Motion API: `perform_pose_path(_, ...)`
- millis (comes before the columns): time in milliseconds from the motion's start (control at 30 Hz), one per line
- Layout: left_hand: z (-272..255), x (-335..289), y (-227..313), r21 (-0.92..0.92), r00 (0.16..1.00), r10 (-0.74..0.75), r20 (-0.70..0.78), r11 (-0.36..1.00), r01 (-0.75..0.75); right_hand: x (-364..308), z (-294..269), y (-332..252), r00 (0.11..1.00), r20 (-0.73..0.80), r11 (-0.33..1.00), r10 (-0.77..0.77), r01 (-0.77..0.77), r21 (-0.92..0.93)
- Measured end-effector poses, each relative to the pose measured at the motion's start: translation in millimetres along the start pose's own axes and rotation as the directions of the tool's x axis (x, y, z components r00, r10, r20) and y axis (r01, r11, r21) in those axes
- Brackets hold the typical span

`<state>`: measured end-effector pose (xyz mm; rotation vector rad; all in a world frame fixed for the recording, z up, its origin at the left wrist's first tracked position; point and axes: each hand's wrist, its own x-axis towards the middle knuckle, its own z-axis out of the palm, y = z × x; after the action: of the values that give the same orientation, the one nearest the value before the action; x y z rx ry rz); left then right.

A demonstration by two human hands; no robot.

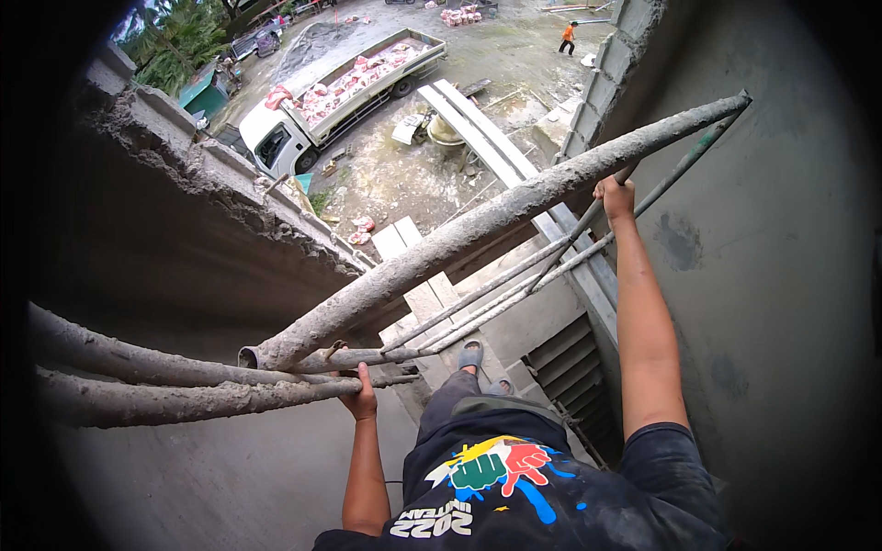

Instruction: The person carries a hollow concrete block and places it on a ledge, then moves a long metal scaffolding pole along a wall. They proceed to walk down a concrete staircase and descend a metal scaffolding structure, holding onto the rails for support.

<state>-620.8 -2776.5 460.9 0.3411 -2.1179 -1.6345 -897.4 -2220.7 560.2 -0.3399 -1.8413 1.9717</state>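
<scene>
A cement-crusted metal scaffold frame (496,225) spans the view from lower left to upper right, its thick tube lying across thinner braces. My right hand (616,200) is raised and closed around a slanting brace near the frame's upper right end. Lower and to the left, my left hand (359,393) is wrapped around the tubing near the frame's open-ended lower corner, thumb upward; its other fingers are partly hidden. Two more crusted tubes (175,401) run in from the left edge to that hand. Whether they belong to the same frame I cannot tell.
My sandalled feet (471,356) stand on narrow planks (427,298) high above ground. Beside them a dark stepped opening (570,376) drops away. Rough concrete walls (763,275) rise on both sides. Below are long white beams (487,138), a truck (285,138) loaded with sacks, and a person (568,39) in orange.
</scene>
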Motion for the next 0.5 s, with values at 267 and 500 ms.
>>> perform_pose_path(267, -14.0, 8.9, -8.4, 0.02, 0.999, -0.031, 0.014, 0.999, 0.031, 0.1, 5.7, -33.2, 0.973, 0.067, 0.968, -0.222, 0.228, -0.103)
perform_pose_path(500, 6.5, 31.9, -14.2, -0.026, 0.986, -0.169, 0.011, 0.985, 0.169, 37.4, 20.8, -53.5, 0.995, -0.002, 0.995, -0.097, 0.097, 0.0)
